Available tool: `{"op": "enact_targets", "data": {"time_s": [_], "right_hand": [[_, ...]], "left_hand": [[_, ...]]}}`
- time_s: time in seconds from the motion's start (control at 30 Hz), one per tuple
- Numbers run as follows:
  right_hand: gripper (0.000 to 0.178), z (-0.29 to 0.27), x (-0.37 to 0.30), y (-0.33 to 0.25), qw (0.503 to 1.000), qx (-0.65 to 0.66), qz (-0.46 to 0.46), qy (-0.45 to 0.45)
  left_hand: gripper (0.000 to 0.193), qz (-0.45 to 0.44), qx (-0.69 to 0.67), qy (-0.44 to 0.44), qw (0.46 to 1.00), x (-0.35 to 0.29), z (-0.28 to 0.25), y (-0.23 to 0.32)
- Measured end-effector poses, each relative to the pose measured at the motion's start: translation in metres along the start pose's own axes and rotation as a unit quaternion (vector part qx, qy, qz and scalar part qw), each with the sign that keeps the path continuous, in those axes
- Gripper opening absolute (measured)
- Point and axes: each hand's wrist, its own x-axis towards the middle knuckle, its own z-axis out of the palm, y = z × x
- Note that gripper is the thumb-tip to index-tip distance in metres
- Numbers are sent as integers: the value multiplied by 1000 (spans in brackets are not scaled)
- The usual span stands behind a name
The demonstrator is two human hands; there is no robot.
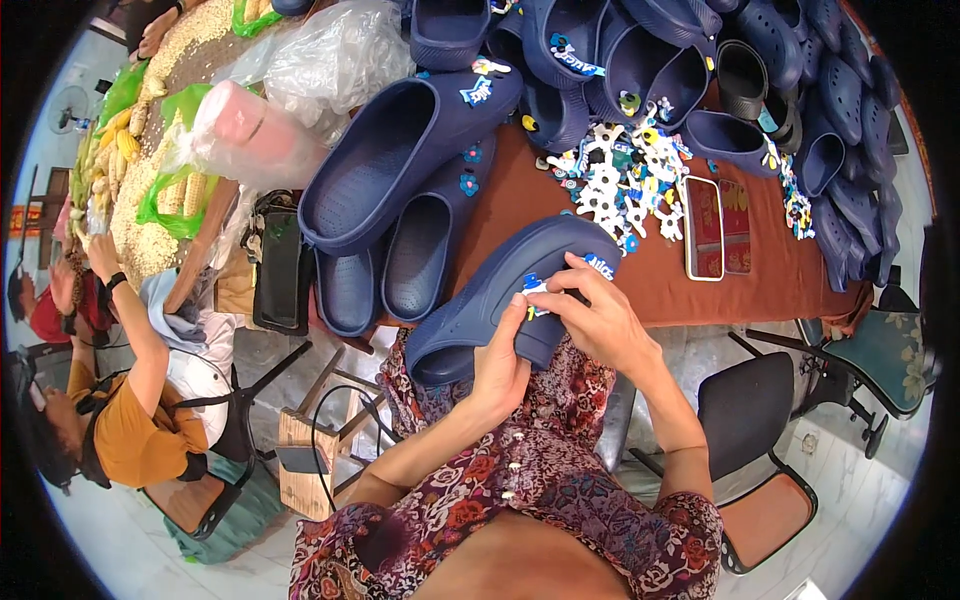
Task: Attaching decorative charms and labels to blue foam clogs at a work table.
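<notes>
A navy blue clog [480, 285] is tilted above my lap at the table's near edge. My left hand [503, 362] grips its near side, with the thumb on the upper. My right hand [605, 318] has its fingertips pinched at a small white and blue shoe charm [540, 288] on the clog's upper, partly hidden by the fingers. A second charm with blue lettering [599, 266] sits farther along the upper. Just beyond, a heap of loose charms [625, 175] in white, blue and yellow lies on the brown tablecloth [660, 285].
Left of my hands stand other navy clogs [375, 165], some bearing charms. More clogs [850, 100] are piled at the far right. A white-edged phone [704, 228] lies right of the charms. Farther left, a co-worker [150, 420] sits near corn [125, 240]. An office chair [745, 410] stands at right.
</notes>
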Motion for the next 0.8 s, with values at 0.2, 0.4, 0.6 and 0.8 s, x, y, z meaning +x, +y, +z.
{"op": "enact_targets", "data": {"time_s": [0.2,0.4,0.6,0.8], "right_hand": [[29,-1,0,-12,993,-15,52,102],[31,-17,-3,-16,991,-21,111,69],[32,-16,-12,-10,992,13,112,60],[32,-11,-14,-9,987,1,117,110]], "left_hand": [[33,83,20,-35,996,-9,4,-11],[37,116,61,-64,989,-12,1,-19],[35,175,164,-79,968,-13,-1,-23],[35,215,277,-84,933,-17,0,-22]]}}
